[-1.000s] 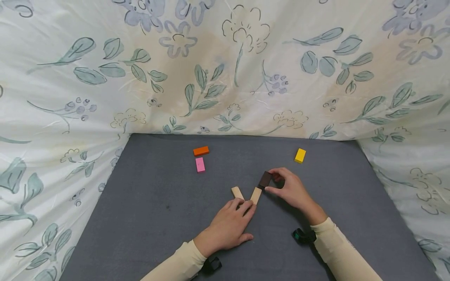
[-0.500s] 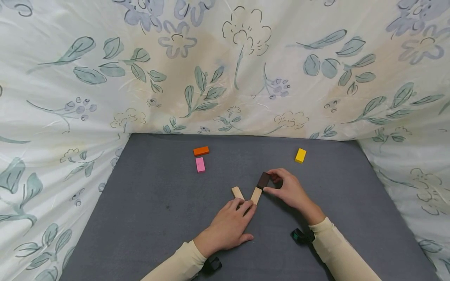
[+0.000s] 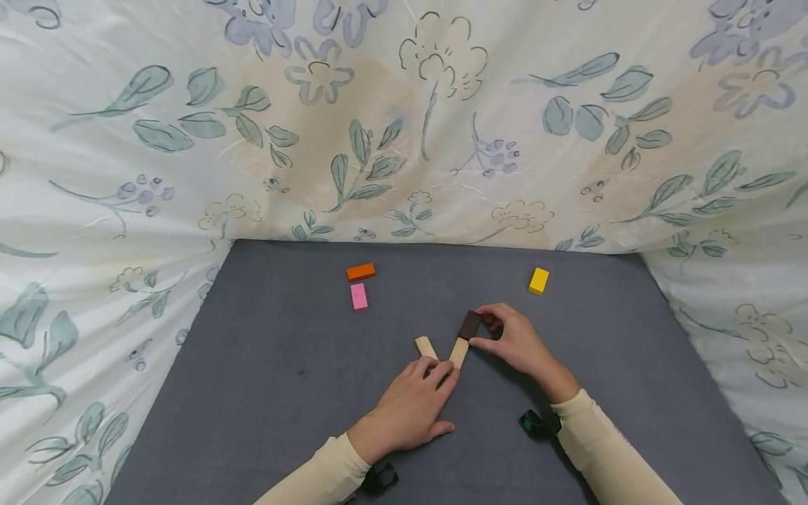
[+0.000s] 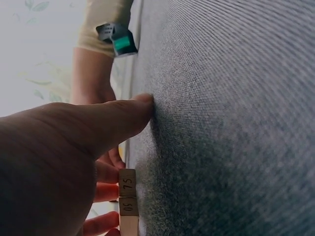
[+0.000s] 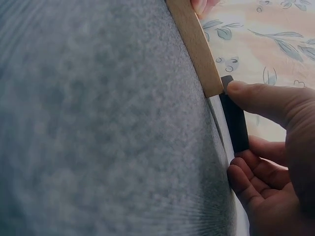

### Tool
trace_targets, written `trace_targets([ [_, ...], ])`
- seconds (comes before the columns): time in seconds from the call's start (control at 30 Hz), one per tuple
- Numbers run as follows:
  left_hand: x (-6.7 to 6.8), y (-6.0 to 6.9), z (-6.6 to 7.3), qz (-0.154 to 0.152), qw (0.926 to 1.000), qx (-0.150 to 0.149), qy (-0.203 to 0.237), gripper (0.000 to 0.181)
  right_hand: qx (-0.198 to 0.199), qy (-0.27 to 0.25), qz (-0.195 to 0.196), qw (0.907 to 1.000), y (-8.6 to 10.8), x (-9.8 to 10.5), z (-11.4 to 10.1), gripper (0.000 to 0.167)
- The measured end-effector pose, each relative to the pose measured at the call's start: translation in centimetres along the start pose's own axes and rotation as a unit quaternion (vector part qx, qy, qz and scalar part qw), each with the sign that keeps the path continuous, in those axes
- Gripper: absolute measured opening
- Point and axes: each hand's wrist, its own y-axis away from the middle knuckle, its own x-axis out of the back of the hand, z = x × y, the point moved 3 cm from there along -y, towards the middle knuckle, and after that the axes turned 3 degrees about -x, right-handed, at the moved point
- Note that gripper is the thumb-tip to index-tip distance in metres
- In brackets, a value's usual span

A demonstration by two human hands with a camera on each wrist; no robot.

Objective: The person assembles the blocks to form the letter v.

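Two plain wooden blocks, a left one (image 3: 426, 346) and a right one (image 3: 459, 353), lie on the grey cloth in a V that widens away from me. My left hand (image 3: 407, 407) rests its spread fingertips on their near ends and hides them. In the left wrist view, block ends (image 4: 128, 206) bear printed numbers. My right hand (image 3: 520, 341) pinches a dark brown block (image 3: 469, 325) between thumb and fingers. This block meets the far end of the right wooden block, roughly in line with it; the right wrist view shows the dark block (image 5: 234, 118) beside the wood.
An orange block (image 3: 361, 272) and a pink block (image 3: 359, 297) lie close together at the back left. Further right is a yellow block (image 3: 539, 280). A flowered curtain (image 3: 379, 175) surrounds the grey table surface (image 3: 271, 421) at the back and sides.
My right hand has shifted slightly left with the dark brown block, which has turned a little and lines up more closely with the right wooden block. The left hand has stayed still.
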Motion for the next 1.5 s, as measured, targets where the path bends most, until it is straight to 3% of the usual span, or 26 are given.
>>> trace_targets([
  [1.5,0.15,0.1,0.08,0.001,1.0,-0.001,-0.001,0.087,0.018,0.002,-0.028,0.9994,0.19,0.31,-0.18,0.056],
])
